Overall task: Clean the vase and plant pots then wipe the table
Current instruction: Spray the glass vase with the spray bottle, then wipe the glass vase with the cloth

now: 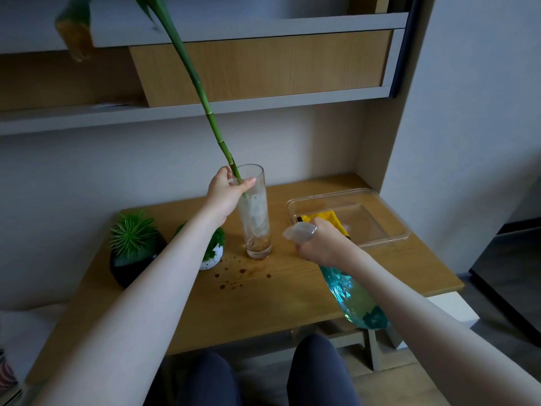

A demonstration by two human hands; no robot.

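A tall clear glass vase [257,227] stands on the wooden table [281,300], smeared white inside. My left hand [227,194] grips a long green bamboo stalk [202,95] at the vase's rim, the stalk's lower end still inside the glass. My right hand [325,244] holds a blue-tinted spray bottle [354,297] by its trigger head, nozzle pointing towards the vase. A black pot with a spiky green plant [133,250] and a small white speckled pot [212,256] sit left of the vase, partly behind my left forearm. Brown drips [234,276] spot the table in front of the vase.
A clear plastic tray [377,218] at the table's right back holds a yellow cloth [325,218]. Shelves and a wooden cabinet [260,65] hang over the table, close to the stalk's top. My knees [263,373] are under the front edge.
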